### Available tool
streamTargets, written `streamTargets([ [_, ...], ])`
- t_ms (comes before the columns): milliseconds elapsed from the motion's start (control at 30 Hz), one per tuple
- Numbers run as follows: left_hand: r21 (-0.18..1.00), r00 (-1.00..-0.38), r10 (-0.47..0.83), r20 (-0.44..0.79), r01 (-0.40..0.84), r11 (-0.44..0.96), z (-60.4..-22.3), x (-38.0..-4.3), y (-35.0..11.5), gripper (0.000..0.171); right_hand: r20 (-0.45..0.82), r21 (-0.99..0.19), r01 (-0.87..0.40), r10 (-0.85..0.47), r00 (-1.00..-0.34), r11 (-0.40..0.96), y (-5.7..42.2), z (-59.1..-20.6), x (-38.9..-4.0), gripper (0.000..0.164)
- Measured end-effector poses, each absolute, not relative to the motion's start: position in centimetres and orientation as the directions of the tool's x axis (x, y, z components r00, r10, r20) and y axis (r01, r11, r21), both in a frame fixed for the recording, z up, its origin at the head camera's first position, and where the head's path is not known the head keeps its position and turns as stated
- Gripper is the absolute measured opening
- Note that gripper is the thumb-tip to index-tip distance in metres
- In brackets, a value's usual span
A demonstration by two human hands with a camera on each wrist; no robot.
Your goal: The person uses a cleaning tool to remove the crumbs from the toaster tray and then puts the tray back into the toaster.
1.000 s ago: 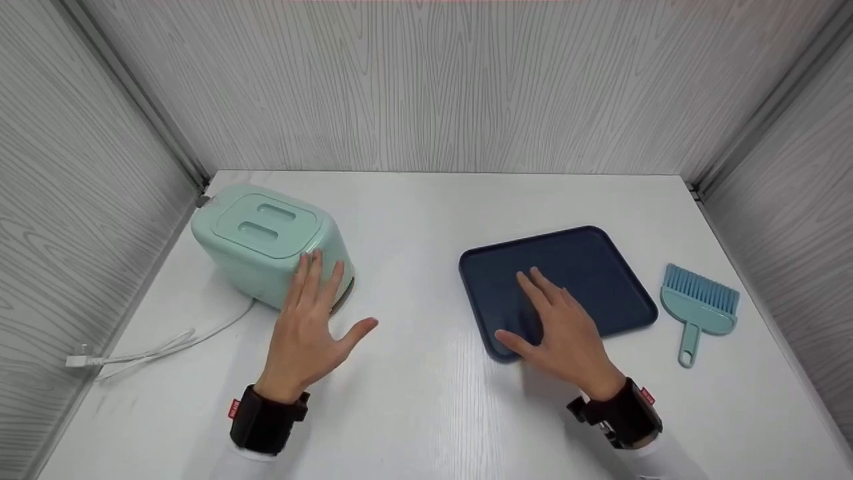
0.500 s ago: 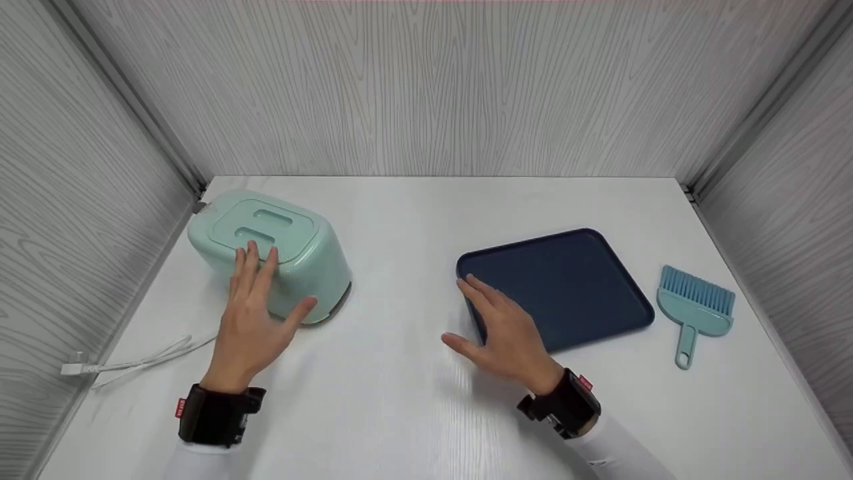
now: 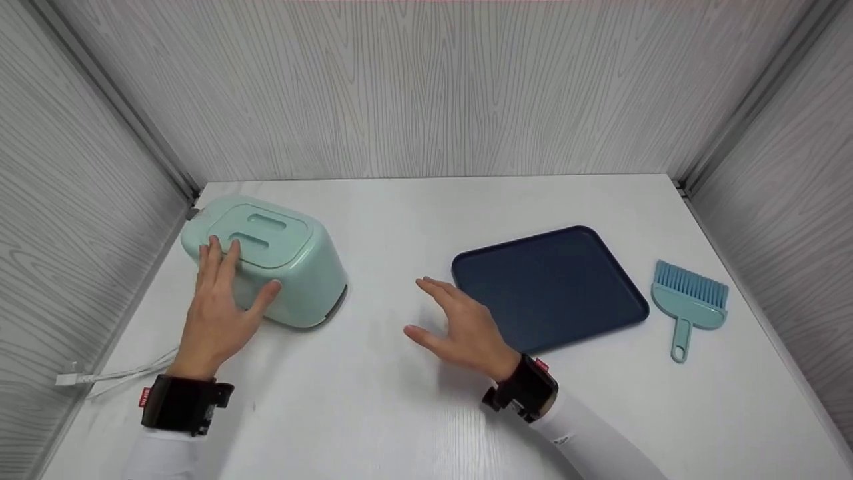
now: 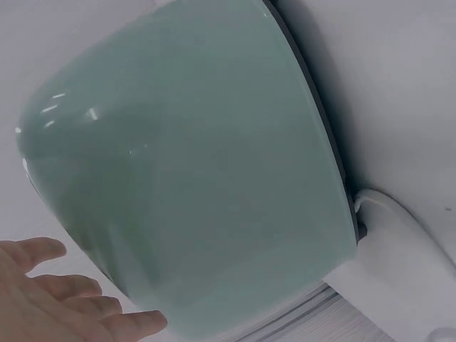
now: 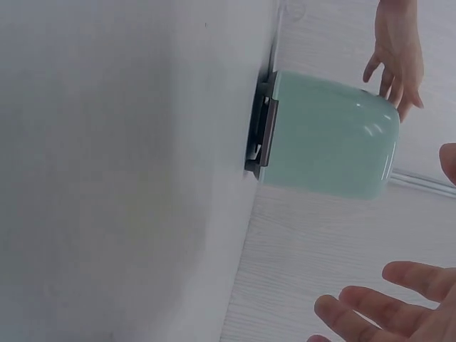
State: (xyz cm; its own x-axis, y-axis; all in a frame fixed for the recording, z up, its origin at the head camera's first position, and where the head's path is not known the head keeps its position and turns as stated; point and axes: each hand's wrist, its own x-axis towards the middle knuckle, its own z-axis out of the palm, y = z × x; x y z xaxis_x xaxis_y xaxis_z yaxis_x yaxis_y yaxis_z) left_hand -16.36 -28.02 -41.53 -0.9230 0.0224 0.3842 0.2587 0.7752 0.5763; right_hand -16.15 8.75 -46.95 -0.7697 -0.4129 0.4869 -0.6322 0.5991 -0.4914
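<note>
A mint-green toaster [image 3: 313, 267] with two slots in its top stands at the back left of the table. My left hand [image 3: 216, 307] is spread with fingers straight and overlaps its near side in the head view. In the left wrist view, the fingers [image 4: 135, 324] of that hand lie close by the toaster's top edge, holding nothing. Over the table's middle hovers my right hand [image 3: 466, 327], fingers extended and holding nothing, between the toaster and a navy tray [image 3: 553, 287]. The right wrist view has the toaster's end [image 5: 324, 139] in front of that hand.
A small blue-green hand brush [image 3: 690, 303] lies at the right, its handle towards the person. The toaster's white cord and plug [image 3: 76, 379] lie along the left edge. Grey wood-grain panels [image 3: 426, 93] enclose the table at the back and both sides.
Both hands have moved left: the left one along the toaster's near side, the right one from over the tray to beside its left edge. The head view has shifted slightly.
</note>
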Motion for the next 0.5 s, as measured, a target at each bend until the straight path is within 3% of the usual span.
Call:
streamTargets([
  [233,0.576,-0.964,-0.018,0.266,0.144,0.805,-41.3,-17.2,-30.2,0.091,0.471,-0.51,-0.64,-0.435,-0.767,0.575,6.4,-46.9,-17.4,0.071],
  [500,0.571,-0.977,-0.018,0.21,0.108,0.814,-41.2,-17.9,-32.0,0.092,0.414,-0.527,-0.623,-0.465,-0.782,0.578,4.0,-46.7,-18.7,0.07],
])
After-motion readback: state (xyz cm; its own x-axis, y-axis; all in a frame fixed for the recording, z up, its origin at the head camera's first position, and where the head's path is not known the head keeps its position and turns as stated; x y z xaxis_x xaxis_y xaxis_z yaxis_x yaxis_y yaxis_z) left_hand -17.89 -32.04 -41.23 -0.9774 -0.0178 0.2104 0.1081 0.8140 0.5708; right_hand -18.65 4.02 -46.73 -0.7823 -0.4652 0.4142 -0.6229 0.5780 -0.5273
